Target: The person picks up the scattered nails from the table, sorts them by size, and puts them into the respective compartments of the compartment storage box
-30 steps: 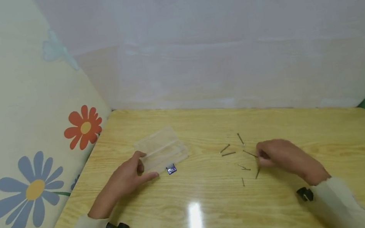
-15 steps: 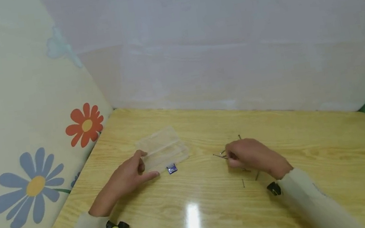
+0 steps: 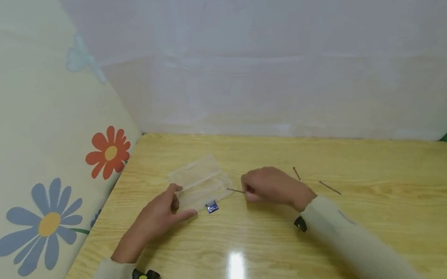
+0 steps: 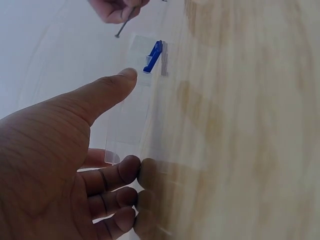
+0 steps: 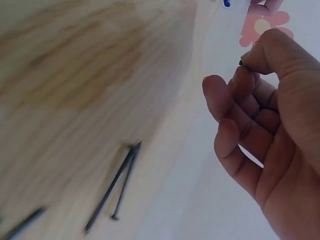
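A clear plastic box point(image 3: 200, 183) lies on the table, two see-through panels with a blue latch point(image 3: 212, 206) at its front edge. At its left end my left hand point(image 3: 158, 217) holds it between thumb and index finger; the other fingertips touch the table in the left wrist view. My right hand point(image 3: 271, 187), just right of the box, pinches a thin dark nail point(image 3: 236, 190) between thumb and index finger. The nail's head points left, near the box's right edge. In the right wrist view the fingers hide most of this nail.
Beyond the right hand lie two loose nails point(image 3: 330, 187) point(image 3: 297, 173). More nails point(image 5: 112, 185) show in the right wrist view; the right forearm covers part of that area in the head view. A printed wall cloth point(image 3: 213, 64) stands behind the wooden table point(image 3: 267, 267).
My right hand has picked up the nail and carried it left, from among the loose nails to beside the box. The left hand has stayed at the box.
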`<state>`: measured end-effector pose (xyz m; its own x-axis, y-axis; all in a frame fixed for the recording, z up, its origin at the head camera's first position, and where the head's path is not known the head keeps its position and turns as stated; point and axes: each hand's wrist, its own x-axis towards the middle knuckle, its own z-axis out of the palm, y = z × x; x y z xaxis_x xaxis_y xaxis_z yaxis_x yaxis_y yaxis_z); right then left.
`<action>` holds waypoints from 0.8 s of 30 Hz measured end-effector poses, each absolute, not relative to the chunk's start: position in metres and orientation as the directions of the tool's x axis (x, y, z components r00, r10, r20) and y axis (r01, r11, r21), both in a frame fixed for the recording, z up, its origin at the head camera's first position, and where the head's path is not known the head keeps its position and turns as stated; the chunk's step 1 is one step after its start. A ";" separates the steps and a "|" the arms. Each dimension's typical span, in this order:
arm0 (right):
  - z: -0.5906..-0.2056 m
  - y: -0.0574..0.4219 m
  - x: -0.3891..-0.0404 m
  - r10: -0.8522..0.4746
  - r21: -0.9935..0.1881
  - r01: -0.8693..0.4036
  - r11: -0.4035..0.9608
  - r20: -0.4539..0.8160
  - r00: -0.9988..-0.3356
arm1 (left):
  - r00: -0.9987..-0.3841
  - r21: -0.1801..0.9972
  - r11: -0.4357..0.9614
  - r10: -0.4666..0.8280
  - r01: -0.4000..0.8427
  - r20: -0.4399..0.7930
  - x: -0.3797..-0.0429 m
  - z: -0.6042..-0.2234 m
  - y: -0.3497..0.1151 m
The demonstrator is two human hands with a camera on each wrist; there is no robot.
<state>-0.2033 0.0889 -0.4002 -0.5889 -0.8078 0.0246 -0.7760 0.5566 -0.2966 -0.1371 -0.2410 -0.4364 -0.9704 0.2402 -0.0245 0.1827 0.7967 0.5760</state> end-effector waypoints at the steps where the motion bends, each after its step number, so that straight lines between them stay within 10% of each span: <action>1: -0.400 0.086 -0.205 -0.808 -0.286 -0.780 0.557 0.031 -0.588 | -0.970 0.576 0.797 0.240 0.182 -0.026 -0.137 -0.437 -0.241; 24: -0.393 0.079 -0.230 -0.770 -0.364 -0.732 0.576 0.059 -0.635 | -0.972 0.565 0.808 0.232 0.168 -0.041 -0.136 -0.434 -0.240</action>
<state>-0.2304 0.0790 -0.3934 -0.6348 -0.7704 0.0589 -0.7323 0.5756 -0.3639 -0.1364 -0.2398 -0.4335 -0.9719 0.2316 -0.0414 0.1684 0.8076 0.5652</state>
